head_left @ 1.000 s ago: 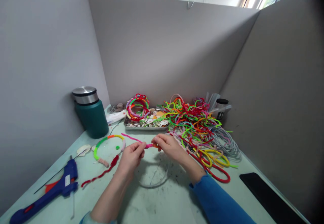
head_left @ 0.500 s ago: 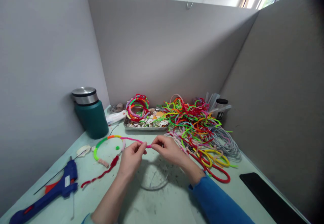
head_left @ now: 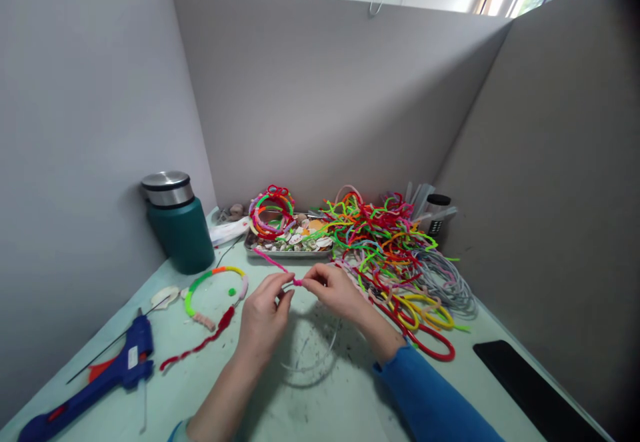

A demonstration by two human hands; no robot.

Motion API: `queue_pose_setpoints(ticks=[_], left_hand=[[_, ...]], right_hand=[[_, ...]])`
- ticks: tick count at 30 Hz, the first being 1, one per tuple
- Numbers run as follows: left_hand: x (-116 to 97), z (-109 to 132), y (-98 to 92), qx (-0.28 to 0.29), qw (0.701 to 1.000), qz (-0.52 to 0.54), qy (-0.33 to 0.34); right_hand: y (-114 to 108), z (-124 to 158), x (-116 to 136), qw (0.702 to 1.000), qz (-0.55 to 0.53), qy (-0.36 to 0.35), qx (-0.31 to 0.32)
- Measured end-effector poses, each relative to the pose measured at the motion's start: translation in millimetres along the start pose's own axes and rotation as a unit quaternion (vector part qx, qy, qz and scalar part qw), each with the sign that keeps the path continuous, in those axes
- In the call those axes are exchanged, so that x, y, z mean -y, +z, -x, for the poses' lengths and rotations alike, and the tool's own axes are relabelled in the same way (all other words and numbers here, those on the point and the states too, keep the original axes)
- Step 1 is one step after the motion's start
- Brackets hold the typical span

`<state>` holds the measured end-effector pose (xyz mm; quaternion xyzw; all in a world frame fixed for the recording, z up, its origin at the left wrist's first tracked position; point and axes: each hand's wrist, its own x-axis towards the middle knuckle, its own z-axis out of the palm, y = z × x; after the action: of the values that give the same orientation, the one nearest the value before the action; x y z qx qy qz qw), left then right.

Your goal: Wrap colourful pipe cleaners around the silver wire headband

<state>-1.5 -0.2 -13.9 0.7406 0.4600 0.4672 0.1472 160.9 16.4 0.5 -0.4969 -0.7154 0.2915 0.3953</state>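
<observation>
My left hand (head_left: 265,309) is closed in a pinch, its thumb and fingertips at a bright pink pipe cleaner (head_left: 271,260) and a thin grey ring. The pipe cleaner's loose end sticks up to the left, past my fingers. My right hand (head_left: 333,290) pinches the pink coil wound around the ring, facing the left hand. Below both hands hangs the clear-grey ring (head_left: 330,352), partly hidden by my fingers. To the left lies another ring (head_left: 193,289), partly wrapped in green, orange, yellow and pale pink, with a red twisted strand (head_left: 200,345) trailing from it.
A blue glue gun (head_left: 133,355) lies at left, near a green flask (head_left: 183,235). At the back stand a metal tray (head_left: 287,254) of shells and stacked wrapped rings (head_left: 273,212). A tangled pipe-cleaner heap (head_left: 375,229) fills the right; a black flat object (head_left: 530,382) lies nearer.
The pink strand's loose end has swung up and away from the wrapped ring on the left. My left fingers have shifted their grip, and the held ring has turned slightly.
</observation>
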Motion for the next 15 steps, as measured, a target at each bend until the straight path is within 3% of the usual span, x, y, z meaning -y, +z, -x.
queue_pose_setpoints(ticks=[15], left_hand=[[-1.5,-1.0,-0.8,-0.008,0.999,0.000,-0.039]], right_hand=[[-1.5,3.8,6.0,0.998,-0.013,-0.061,0.003]])
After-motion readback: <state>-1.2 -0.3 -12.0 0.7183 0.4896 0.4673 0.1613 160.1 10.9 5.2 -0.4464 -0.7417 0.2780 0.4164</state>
